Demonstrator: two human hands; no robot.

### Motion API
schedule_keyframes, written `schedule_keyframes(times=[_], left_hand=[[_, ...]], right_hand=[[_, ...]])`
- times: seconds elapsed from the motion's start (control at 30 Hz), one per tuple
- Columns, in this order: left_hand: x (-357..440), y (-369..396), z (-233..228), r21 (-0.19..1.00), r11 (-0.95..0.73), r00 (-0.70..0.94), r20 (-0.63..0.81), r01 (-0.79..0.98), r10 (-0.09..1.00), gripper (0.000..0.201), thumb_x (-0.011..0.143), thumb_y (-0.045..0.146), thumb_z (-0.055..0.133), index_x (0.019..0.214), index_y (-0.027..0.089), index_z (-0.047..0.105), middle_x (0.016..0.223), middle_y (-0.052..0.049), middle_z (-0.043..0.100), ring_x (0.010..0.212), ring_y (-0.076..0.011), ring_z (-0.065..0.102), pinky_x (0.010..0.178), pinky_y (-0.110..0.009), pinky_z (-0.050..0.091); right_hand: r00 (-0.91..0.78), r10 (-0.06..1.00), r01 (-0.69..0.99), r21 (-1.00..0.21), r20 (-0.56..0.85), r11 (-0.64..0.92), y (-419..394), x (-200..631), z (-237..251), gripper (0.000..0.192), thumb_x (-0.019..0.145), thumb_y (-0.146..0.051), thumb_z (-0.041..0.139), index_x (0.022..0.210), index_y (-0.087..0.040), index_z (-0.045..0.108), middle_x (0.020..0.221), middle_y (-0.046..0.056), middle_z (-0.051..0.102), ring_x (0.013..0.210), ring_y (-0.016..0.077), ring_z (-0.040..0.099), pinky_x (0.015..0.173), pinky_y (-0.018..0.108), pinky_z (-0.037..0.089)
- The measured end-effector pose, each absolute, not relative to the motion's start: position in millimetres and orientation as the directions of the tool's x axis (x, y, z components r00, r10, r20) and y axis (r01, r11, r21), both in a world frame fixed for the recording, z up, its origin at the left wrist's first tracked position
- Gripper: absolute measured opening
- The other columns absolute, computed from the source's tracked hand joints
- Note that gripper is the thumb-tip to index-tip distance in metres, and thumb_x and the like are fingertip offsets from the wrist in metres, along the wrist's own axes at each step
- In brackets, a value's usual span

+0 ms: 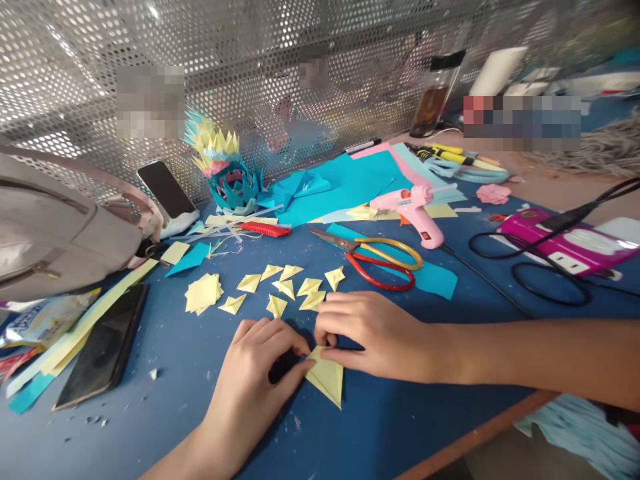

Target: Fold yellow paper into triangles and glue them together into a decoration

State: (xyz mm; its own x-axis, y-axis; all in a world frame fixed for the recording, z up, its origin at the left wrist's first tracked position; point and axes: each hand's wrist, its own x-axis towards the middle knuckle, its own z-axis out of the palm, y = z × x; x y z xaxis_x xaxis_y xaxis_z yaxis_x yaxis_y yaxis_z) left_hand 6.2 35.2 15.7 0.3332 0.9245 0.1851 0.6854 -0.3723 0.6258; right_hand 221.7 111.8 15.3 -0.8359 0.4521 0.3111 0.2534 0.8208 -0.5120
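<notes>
A pale yellow paper piece (329,381), creased and partly folded, lies near the table's front edge with one point toward me. My left hand (265,363) pinches its upper left edge between thumb and finger. From the right, my right hand (367,333) grips the top of the same paper, its fingers curled and thumb along the edge. Just beyond my hands lie several small folded yellow paper pieces (284,288), loosely scattered. To their left is a stack of flat yellow paper squares (203,293).
Scissors (380,260) and a pink glue gun (413,210) lie beyond my right hand. A red cutter (265,230), blue paper sheets (345,183) and a spiky paper model (230,173) are farther back. Left are a phone (107,353) and bag (60,220); right, a magenta power strip (565,240).
</notes>
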Motion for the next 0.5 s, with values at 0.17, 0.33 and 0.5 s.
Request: schedule_keyframes(times=[0.17,0.33,0.5], left_hand=[[7.5,33.1,16.8,0.624,-0.372,0.324,0.194,0.688,0.926,0.009,0.094,0.018,0.066,0.088,0.025,0.064,0.088,0.008,0.067,0.081,-0.0146,0.059,0.078,-0.032,0.036],[2.9,34.1,18.4,0.484,-0.550,0.412,0.367,0.681,0.834,0.015,0.098,0.018,0.061,0.094,0.028,0.071,0.090,0.005,0.071,0.078,-0.0139,0.060,0.076,-0.031,0.036],[1.9,35.0,12.6,0.403,-0.615,0.429,0.462,0.678,0.776,0.027,0.105,0.023,0.049,0.096,0.028,0.074,0.089,0.002,0.072,0.076,-0.0151,0.056,0.074,-0.033,0.033]], right_hand=[[-0.843,0.338,0.143,-0.432,0.418,0.890,115.6,227.3,13.6,0.012,0.098,-0.018,0.061,0.088,-0.018,0.067,0.083,-0.001,0.065,0.080,0.0133,0.054,0.072,0.026,0.039],[-0.861,0.178,0.079,-0.219,0.477,0.972,118.2,233.5,16.5,0.023,0.103,-0.014,0.050,0.094,-0.019,0.071,0.093,0.000,0.070,0.080,0.0136,0.054,0.069,0.029,0.039],[-0.880,0.092,0.068,-0.069,0.466,0.995,118.7,233.4,20.9,0.025,0.102,-0.011,0.050,0.095,-0.020,0.072,0.091,0.000,0.070,0.078,0.0139,0.054,0.065,0.031,0.037]])
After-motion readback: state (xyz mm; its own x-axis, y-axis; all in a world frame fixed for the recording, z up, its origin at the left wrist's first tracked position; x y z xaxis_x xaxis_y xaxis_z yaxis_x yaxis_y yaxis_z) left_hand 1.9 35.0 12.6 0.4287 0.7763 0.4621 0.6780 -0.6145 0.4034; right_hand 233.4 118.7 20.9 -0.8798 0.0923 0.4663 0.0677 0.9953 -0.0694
